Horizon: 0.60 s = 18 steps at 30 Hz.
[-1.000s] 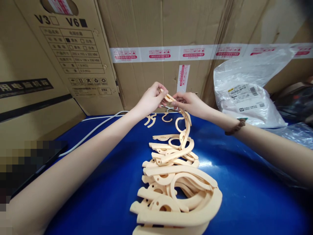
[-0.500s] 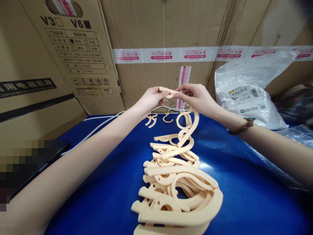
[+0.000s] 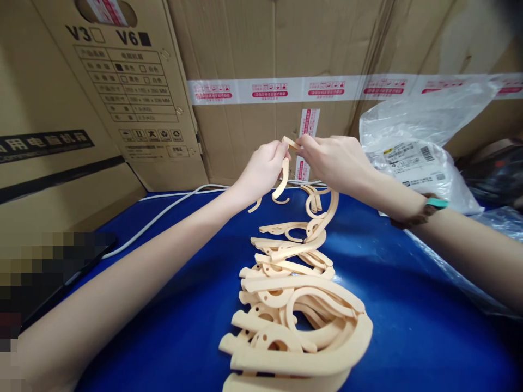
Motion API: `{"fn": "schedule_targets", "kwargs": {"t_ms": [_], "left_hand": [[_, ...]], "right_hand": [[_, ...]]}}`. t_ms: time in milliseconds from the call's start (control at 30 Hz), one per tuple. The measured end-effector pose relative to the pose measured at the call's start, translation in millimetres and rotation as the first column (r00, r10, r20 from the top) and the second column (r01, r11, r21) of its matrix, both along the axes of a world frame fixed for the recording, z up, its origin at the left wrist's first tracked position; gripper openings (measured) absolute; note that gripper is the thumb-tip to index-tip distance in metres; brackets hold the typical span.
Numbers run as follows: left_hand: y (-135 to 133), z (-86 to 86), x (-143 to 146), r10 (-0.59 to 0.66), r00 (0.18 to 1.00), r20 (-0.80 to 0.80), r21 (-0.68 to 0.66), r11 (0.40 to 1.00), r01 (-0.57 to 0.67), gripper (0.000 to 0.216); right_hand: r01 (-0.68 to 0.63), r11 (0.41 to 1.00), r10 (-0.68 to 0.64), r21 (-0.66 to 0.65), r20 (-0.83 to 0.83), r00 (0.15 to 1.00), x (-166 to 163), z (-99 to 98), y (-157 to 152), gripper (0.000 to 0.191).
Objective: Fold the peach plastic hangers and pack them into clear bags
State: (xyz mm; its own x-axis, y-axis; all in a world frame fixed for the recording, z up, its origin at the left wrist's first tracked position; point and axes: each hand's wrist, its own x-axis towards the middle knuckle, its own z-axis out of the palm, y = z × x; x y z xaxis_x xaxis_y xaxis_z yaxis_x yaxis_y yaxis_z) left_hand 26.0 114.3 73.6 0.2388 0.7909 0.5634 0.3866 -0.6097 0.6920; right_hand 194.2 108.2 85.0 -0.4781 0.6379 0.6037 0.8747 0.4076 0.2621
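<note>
Fingertips of my left hand [image 3: 265, 170] and my right hand [image 3: 332, 159] are closed on a small cream plastic hanger piece [image 3: 291, 143], held up above the far edge of the table. Below my left fingers a curved cream hook [image 3: 281, 184] shows; I cannot tell whether it joins the held piece. Past my left wrist, another small curved piece [image 3: 255, 206] lies on the blue table. Under my right hand begins a long row of folded cream hangers [image 3: 302, 283], overlapping and running toward me. My fingers hide much of the held piece.
Cardboard boxes [image 3: 245, 43] wall the back and left of the blue table [image 3: 408, 337]. A white plastic package [image 3: 420, 163] sits at the back right, with clear film near it. A white cable [image 3: 163, 209] runs along the left; a dark, partly pixelated object [image 3: 77, 261] lies beyond my left forearm.
My hands have shifted slightly right and turned, tilting the held piece. The curved hook now shows directly under my left fingers. The row of hangers stays nearly the same, its far end slightly shifted.
</note>
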Motion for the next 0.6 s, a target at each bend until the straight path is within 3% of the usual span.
{"fn": "schedule_targets", "kwargs": {"t_ms": [100, 167, 233, 333, 467, 600], "left_hand": [[-1.2, -3.3, -1.2, 0.136, 0.968, -0.210, 0.105, 0.988, -0.116, 0.037], [-2.1, -7.7, -2.1, 0.281, 0.871, -0.403, 0.210, 0.955, -0.211, 0.036], [-2.1, -13.9, -3.1, 0.374, 0.741, -0.557, 0.277, 0.926, -0.258, 0.036], [5.8, -25.2, -8.2, 0.354, 0.638, -0.684, 0.219, 0.934, -0.283, 0.040], [32.0, -42.6, -27.5, 0.271, 0.638, -0.721, 0.071, 0.945, -0.320, 0.043], [51.0, -58.5, -48.2, 0.257, 0.653, -0.713, 0.010, 0.934, -0.357, 0.033]], "right_hand": [[0.019, 0.998, -0.016, -0.055, 0.048, 0.999, -1.2, 2.0, -0.3, 0.021], [-0.057, 0.977, 0.051, -0.204, -0.031, 0.998, 0.5, 2.9, 1.3, 0.012], [-0.201, 0.905, 0.143, -0.375, -0.177, 0.974, 5.0, 3.4, 4.1, 0.017], [-0.342, 0.810, 0.177, -0.476, -0.357, 0.917, 16.2, 4.1, 10.6, 0.029], [-0.315, 0.824, 0.070, -0.470, -0.467, 0.881, 27.3, 5.9, 23.1, 0.027], [-0.366, 0.792, 0.071, -0.488, -0.522, 0.850, 26.8, 8.0, 30.3, 0.027]]}}
